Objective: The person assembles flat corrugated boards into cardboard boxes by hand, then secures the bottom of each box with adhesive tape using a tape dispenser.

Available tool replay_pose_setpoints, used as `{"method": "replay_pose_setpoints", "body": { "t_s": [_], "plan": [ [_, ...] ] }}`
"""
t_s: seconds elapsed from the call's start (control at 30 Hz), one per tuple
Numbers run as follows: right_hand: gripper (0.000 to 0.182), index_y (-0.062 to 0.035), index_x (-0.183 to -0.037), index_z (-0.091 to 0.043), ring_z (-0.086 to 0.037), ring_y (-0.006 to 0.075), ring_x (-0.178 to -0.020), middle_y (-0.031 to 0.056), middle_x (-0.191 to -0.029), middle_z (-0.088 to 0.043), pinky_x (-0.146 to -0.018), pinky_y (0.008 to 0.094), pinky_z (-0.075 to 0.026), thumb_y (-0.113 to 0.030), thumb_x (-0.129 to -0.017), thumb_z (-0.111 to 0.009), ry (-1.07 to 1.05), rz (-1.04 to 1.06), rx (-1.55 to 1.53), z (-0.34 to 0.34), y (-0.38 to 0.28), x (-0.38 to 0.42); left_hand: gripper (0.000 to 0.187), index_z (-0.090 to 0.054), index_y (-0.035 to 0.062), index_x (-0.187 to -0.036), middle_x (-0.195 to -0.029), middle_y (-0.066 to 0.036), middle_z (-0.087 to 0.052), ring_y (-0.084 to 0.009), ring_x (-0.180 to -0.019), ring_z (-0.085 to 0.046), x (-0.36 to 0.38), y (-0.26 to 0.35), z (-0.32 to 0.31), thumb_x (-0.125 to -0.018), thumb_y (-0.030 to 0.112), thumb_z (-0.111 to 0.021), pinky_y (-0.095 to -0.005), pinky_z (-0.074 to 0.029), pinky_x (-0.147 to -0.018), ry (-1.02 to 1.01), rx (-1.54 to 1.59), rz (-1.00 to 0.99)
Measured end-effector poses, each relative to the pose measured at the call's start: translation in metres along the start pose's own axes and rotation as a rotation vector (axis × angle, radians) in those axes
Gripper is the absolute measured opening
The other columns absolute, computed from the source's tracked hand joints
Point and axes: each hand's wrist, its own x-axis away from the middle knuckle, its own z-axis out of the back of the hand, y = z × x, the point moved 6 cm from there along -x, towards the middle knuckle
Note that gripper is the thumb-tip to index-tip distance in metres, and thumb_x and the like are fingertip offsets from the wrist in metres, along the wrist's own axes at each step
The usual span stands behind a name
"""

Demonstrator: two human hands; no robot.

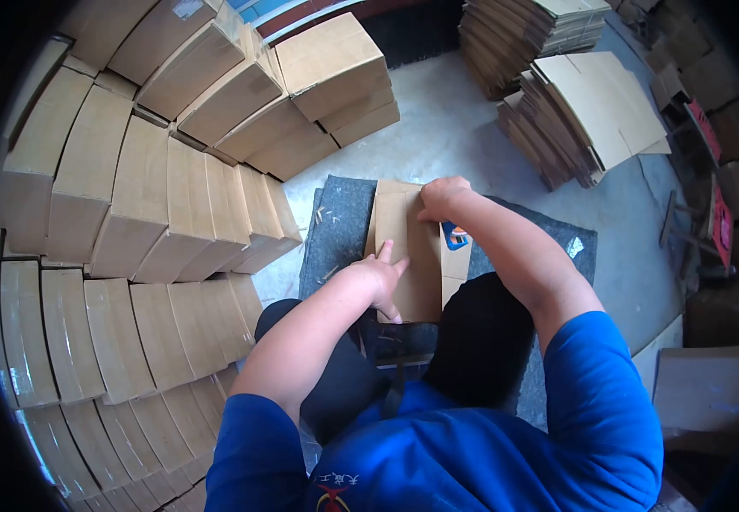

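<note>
Flat cardboard blank (405,247) laid on a grey felt mat (335,230) on the concrete floor (455,128), just in front of the knees, likely so the soft pad keeps it from sliding while pressed. Left hand (378,277) spread flat on the near left part of the blank, fingers open, pinning it down; right hand (442,198) curled over the far edge, fingers pressed together on the board, apparently working a flap or crease. Stacked boxes (156,213) banked close on the left and flat sheets (591,111) piled far right, both within easy reach.
</note>
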Motion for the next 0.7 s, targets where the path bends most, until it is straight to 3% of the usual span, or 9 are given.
{"method": "replay_pose_setpoints", "body": {
  "t_s": [0.1,0.13,0.2,0.3,0.43,0.5,0.63,0.7],
  "plan": [
    [0.054,-0.0137,-0.118,-0.071,-0.066,0.0243,-0.113,0.0062,-0.121,-0.070,-0.094,0.0356,-0.052,-0.054,-0.082,-0.073,-0.001,-0.027,-0.016,-0.005,0.001,-0.002,0.118,-0.018,0.0181,-0.159,-0.163,-0.026,-0.007,-0.0388,-0.141,-0.038,0.006,0.003,0.016,-0.068,0.052,-0.085,-0.0393,-0.038,-0.113,-0.094,-0.028,0.056],
    [0.054,-0.0132,-0.118,-0.071,-0.066,0.0246,-0.113,0.0070,-0.120,-0.070,-0.094,0.0357,-0.052,-0.054,-0.082,-0.073,0.005,-0.033,-0.034,-0.005,0.001,-0.001,0.118,-0.018,0.0181,-0.159,-0.163,-0.026,-0.007,-0.0388,-0.141,-0.038,0.007,0.003,0.019,-0.068,0.052,-0.085,-0.0393,-0.038,-0.113,-0.094,-0.029,0.054],
    [0.054,-0.0120,-0.117,-0.071,-0.066,0.0250,-0.113,0.0079,-0.120,-0.070,-0.094,0.0362,-0.052,-0.053,-0.082,-0.073,0.014,-0.023,-0.062,-0.007,0.005,0.000,0.106,-0.029,0.0214,-0.157,-0.159,-0.021,-0.023,-0.0355,-0.139,-0.042,0.008,0.003,0.027,-0.071,0.053,-0.083,-0.0397,-0.040,-0.112,-0.049,-0.109,0.024],
    [0.055,-0.0102,-0.117,-0.070,-0.066,0.0262,-0.112,0.0098,-0.118,-0.070,-0.094,0.0373,-0.052,-0.053,-0.082,-0.073,0.048,-0.003,-0.116,-0.009,0.010,0.000,0.094,-0.040,0.0224,-0.152,-0.151,-0.020,-0.034,-0.0328,-0.137,-0.042,0.004,0.000,0.035,-0.073,0.055,-0.080,-0.0403,-0.040,-0.111,-0.010,-0.156,-0.025],
    [0.054,-0.0080,-0.115,-0.067,-0.066,0.0286,-0.111,0.0123,-0.115,-0.071,-0.093,0.0389,-0.052,-0.052,-0.083,-0.072,0.058,0.037,-0.149,-0.012,0.013,-0.005,0.081,-0.047,0.0257,-0.148,-0.158,-0.016,-0.027,-0.0317,-0.141,-0.039,-0.001,-0.010,0.036,-0.079,0.059,-0.073,-0.0405,-0.040,-0.112,0.032,-0.073,-0.069],
    [0.055,-0.0073,-0.114,-0.067,-0.066,0.0293,-0.110,0.0126,-0.114,-0.071,-0.092,0.0397,-0.053,-0.052,-0.082,-0.072,0.058,0.040,-0.142,-0.012,0.015,-0.005,0.071,-0.052,0.0217,-0.144,-0.148,-0.017,-0.038,-0.0321,-0.138,-0.040,0.002,-0.010,0.042,-0.083,0.052,-0.070,-0.0408,-0.038,-0.112,0.077,0.046,-0.064],
    [0.058,-0.0057,-0.115,-0.064,-0.067,0.0311,-0.107,0.0124,-0.111,-0.071,-0.089,0.0417,-0.054,-0.050,-0.080,-0.075,0.058,0.062,-0.043,-0.005,0.029,0.012,0.063,-0.055,0.0212,-0.142,-0.145,-0.015,-0.040,-0.0312,-0.138,-0.040,-0.007,-0.014,0.039,-0.087,0.049,-0.067,-0.0401,-0.037,-0.113,0.081,0.073,-0.093],
    [0.045,-0.0080,-0.101,-0.070,-0.069,0.0327,-0.100,0.0144,-0.099,-0.073,-0.086,0.0421,-0.054,-0.046,-0.078,-0.078,0.115,-0.016,-0.065,0.002,0.048,0.027,0.055,-0.059,0.0204,-0.138,-0.142,-0.014,-0.043,-0.0299,-0.137,-0.041,-0.008,-0.017,0.039,-0.090,0.046,-0.064,-0.0401,-0.036,-0.113,0.136,0.151,-0.096]
  ]
}}
